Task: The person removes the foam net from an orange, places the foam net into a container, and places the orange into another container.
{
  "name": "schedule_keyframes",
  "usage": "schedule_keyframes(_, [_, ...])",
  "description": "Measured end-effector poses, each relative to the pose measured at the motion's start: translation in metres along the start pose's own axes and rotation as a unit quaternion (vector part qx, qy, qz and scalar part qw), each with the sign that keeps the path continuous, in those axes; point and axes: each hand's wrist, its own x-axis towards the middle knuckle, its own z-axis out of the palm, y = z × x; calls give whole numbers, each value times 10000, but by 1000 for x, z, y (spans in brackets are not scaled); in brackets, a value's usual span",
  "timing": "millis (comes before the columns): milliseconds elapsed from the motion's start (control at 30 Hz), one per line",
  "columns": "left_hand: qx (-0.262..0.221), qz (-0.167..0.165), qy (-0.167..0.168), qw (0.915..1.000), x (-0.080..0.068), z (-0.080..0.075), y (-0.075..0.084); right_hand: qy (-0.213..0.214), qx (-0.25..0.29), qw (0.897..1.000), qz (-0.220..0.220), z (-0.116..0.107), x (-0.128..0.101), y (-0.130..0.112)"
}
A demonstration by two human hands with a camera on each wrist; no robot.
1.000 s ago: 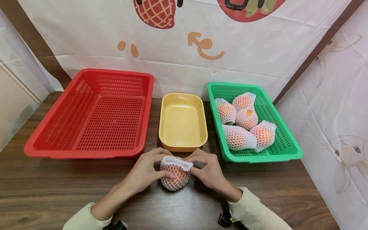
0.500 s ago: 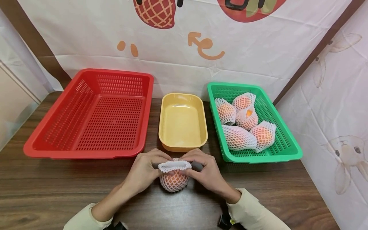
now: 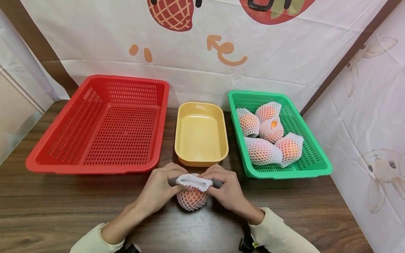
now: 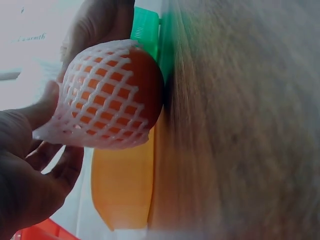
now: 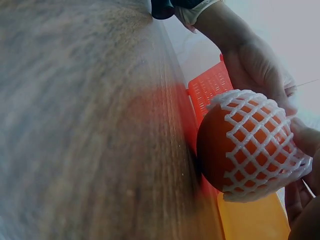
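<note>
No text seems readable anywhere.

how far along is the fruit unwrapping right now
Barely begun. The red basket and yellow tray hold nothing. Both hands, left and right, pinch the foam net on one orange on the table. Five wrapped fruits wait in the green basket.

Orange fruit point(image 3: 191, 198) in white foam net sleeve point(image 3: 193, 182), lower centre of the head view, resting on the wooden table. Net covers the sides; its open rim is bunched and stretched across the top. Bare orange skin shows at the bottom in both wrist views.
</note>
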Motion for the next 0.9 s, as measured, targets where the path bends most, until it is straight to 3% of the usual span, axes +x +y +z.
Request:
schedule_keyframes(200, [-25, -149, -361, 9992, 0, -1, 2, 331, -70, 9993, 142, 2, 0, -1])
schedule_keyframes(433, [-76, -244, -222, 9994, -1, 0, 2, 490, 152, 9985, 213, 7, -1, -4])
schedule_keyframes(767, [-44, -134, -8, 9999, 0, 1, 3, 85, 77, 9999, -118, 5, 2, -2])
schedule_keyframes(900, [39, -38, 125, 9999, 0, 2, 3, -203, 124, 9997, -33, 3, 3, 0])
